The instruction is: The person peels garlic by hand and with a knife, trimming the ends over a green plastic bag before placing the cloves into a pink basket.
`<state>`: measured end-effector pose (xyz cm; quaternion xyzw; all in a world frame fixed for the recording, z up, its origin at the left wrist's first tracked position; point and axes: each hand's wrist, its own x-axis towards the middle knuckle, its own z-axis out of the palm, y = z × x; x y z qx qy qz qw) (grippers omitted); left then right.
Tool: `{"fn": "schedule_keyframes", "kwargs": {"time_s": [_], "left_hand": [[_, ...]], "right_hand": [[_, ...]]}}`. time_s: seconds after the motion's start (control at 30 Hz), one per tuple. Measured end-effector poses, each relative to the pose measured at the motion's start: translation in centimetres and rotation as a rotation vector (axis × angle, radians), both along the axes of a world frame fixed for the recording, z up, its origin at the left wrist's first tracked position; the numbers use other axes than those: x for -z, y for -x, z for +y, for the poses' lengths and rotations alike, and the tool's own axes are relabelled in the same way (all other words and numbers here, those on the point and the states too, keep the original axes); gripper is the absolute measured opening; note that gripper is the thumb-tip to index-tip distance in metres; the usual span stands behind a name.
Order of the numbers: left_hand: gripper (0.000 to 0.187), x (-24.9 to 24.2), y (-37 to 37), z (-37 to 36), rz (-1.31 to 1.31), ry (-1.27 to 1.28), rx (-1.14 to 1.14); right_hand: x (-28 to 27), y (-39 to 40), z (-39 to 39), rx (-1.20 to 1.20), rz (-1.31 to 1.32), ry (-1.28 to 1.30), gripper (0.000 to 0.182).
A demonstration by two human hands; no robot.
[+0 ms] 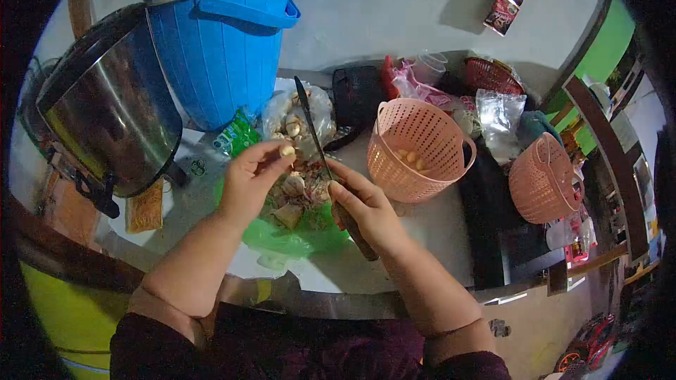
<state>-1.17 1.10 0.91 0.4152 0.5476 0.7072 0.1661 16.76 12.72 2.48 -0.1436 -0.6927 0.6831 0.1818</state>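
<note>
Between the fingertips of my left hand (248, 181) is a small pale garlic clove (287, 150). My right hand (362, 207) is wrapped round the handle of a knife (308, 118), whose dark blade points up and away from me. Below both hands, a green plastic bag (296, 236) is spread out with garlic skins and scraps (287, 214) on it. Just right of my right hand stands a pink perforated basket (415, 123), with several peeled cloves (412, 160) at its bottom. Behind my hands lies a clear bag of garlic bulbs (299, 123).
A tall blue lidded bucket (218, 56) and a large metal pot (113, 105) stand at the back left. On the right are a second pink basket (539, 183) and a silver packet (500, 123). A red woven basket (493, 77) sits near the wall.
</note>
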Motion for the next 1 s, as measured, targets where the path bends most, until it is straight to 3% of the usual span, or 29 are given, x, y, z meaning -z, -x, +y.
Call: {"fn": "schedule_keyframes", "kwargs": {"time_s": [0.17, 0.43, 0.63, 0.73, 0.83, 0.97, 1.0], "left_hand": [[0.022, 0.1, 0.3, -0.1, -0.004, 0.032, -0.017], [0.024, 0.6, 0.8, 0.0, -0.096, 0.020, 0.084], [0.024, 1.2, 1.1, 0.1, 0.006, 0.058, 0.046], [0.024, 0.4, 0.0, -0.1, -0.010, 0.095, 0.000], [0.024, 0.0, 0.2, -0.1, 0.180, 0.133, -0.001], [0.034, 0.3, -0.1, -0.1, 0.352, 0.078, -0.039], [0.038, 0.5, -0.2, -0.2, 0.293, 0.115, -0.023]], "right_hand": [[-0.7, -0.2, -0.3, -0.063, -0.091, 0.120, 0.045], [0.4, 0.1, -0.4, -0.140, -0.017, 0.026, 0.042], [-0.2, 0.1, -0.5, -0.095, -0.071, -0.019, 0.041], [0.8, 0.4, -0.2, -0.087, 0.031, -0.035, 0.039], [0.0, 0.2, -0.9, -0.028, 0.100, -0.085, 0.038], [-0.4, -0.1, -0.9, -0.076, 0.047, -0.236, 0.054], [-0.3, 0.0, -0.9, -0.078, 0.072, -0.253, 0.057]]}}
